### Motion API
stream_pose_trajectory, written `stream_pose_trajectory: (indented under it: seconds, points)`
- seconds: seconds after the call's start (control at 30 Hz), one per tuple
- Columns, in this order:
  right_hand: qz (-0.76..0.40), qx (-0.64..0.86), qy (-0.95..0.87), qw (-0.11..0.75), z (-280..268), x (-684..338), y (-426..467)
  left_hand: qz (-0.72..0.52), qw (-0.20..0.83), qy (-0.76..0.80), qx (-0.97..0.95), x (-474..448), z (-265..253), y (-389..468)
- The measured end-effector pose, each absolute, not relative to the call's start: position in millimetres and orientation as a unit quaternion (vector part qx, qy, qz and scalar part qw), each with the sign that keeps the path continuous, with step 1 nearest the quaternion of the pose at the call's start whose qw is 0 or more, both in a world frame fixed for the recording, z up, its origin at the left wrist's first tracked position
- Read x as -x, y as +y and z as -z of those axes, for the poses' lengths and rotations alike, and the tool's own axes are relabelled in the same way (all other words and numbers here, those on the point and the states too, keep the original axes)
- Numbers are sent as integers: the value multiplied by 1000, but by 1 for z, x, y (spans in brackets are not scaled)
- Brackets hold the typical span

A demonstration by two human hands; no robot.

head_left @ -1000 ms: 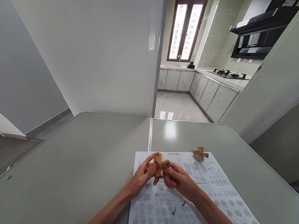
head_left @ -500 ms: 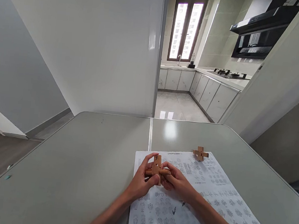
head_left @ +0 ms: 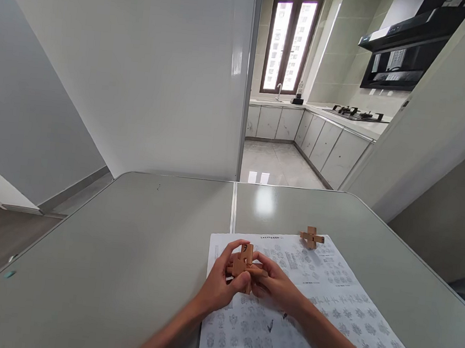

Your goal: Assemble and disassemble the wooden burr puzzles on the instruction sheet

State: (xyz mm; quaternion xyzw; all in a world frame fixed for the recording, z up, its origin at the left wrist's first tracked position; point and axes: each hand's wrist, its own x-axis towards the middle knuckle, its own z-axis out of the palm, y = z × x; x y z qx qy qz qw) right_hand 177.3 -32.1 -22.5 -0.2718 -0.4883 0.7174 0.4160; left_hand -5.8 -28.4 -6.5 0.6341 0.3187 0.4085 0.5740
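A wooden burr puzzle (head_left: 241, 267) made of crossed notched pieces is held between both hands, just above the printed sheet. My left hand (head_left: 221, 281) is closed on its left side, with the index finger on top of the upright piece and the thumb across the front. A dark mark shows near the top of that piece. From the right, my right hand (head_left: 275, 281) grips the piece that sticks out sideways. The fingertips behind the puzzle are hidden. Beneath the hands lies the instruction sheet (head_left: 350, 319), covered in small diagrams.
A second crossed wooden puzzle (head_left: 312, 238) rests on the sheet's far right corner. The grey-green table (head_left: 122, 273) has a seam down its middle. A small green bit (head_left: 10, 274) lies by its left edge. Beyond stand a white wall and a kitchen doorway.
The wooden puzzle has turned and tilted slightly in my hands, and a block now shows in front of the upright piece. Both hands stay in nearly the same place.
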Motion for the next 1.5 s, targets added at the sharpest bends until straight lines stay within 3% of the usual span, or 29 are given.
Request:
stream_pose_trajectory:
  seconds: [0.73, 1.0, 1.2, 1.5]
  points:
    - [-757, 241, -442, 416, 27, -188, -26, -433, 632, 340, -545, 1, 7, -17]
    - [-740, 285, -318, 519, 30, -192, -17, -431, 642, 377, -510, -4, 14, -10]
    - [-658, 337, -237, 630, 45, -207, -2, -434, 632, 416, -488, -4, 11, -9]
    - [-666, 300, -161, 664, 52, -231, 13, -427, 622, 413, -510, -3, 12, -8]
